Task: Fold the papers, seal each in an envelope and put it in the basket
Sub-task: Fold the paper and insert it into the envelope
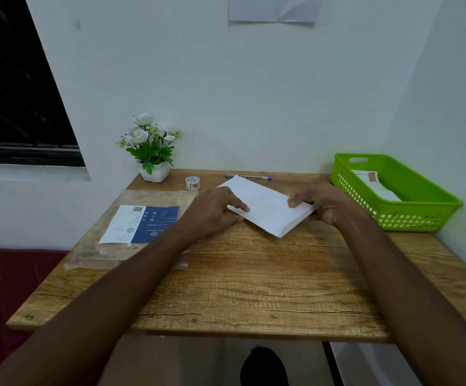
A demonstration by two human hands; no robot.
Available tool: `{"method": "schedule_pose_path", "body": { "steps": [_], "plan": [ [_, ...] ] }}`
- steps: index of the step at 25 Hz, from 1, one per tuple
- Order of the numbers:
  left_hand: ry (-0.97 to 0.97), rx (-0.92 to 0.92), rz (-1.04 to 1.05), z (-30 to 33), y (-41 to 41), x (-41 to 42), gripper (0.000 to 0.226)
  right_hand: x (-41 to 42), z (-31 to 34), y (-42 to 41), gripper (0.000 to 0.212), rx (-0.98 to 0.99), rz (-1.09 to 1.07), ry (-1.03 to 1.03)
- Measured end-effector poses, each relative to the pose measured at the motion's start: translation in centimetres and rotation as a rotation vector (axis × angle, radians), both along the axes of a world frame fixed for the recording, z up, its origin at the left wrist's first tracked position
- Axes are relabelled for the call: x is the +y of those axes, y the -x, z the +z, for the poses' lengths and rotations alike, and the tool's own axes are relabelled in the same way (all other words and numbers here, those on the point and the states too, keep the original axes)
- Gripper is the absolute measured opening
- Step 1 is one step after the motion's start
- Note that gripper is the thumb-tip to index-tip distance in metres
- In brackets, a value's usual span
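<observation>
A folded white paper [265, 204] is held slanted just above the middle of the wooden table [254, 288]. My left hand [215, 211] pinches its left edge, fingers on top and thumb beneath. My right hand [323, 203] grips its right end, fingers curled over the top and thumb under the corner. A green plastic basket [421, 215] stands at the table's right edge with a white envelope [376, 185] lying inside it. A roll of clear tape [192, 183] sits behind my left hand.
A clear plastic packet with a blue and white label [142, 224] lies on the table's left side. A white pot of artificial flowers [154, 151] stands at the back left. A blue pen [250, 177] lies by the wall behind the paper.
</observation>
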State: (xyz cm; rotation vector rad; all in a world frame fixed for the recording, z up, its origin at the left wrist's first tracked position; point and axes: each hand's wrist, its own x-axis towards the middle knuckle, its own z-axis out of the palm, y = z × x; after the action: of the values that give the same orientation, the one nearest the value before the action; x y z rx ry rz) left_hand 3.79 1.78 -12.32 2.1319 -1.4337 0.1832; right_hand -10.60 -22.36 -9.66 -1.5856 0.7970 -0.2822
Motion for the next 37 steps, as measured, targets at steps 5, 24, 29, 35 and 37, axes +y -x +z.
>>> {"method": "schedule_pose_path", "body": {
  "steps": [5,24,29,35,37],
  "plan": [
    [-0.063,0.021,0.034,-0.3,-0.1,-0.1,0.035,-0.2,0.3,0.7,0.023,0.294,0.206,0.154],
    [-0.176,0.159,-0.181,0.9,0.8,0.4,0.032,1.6,0.5,1.2,0.039,0.241,0.808,0.413],
    [-0.126,0.24,-0.278,0.8,1.4,0.4,0.018,2.1,0.1,0.9,0.04,0.247,0.955,0.492],
    [-0.16,0.31,-0.313,0.4,0.9,0.2,0.031,2.0,0.0,0.6,0.023,0.268,0.951,0.503],
    [-0.163,0.326,-0.335,0.3,0.7,0.2,0.028,2.0,-0.1,0.7,0.02,0.272,0.955,0.513]
  ]
}}
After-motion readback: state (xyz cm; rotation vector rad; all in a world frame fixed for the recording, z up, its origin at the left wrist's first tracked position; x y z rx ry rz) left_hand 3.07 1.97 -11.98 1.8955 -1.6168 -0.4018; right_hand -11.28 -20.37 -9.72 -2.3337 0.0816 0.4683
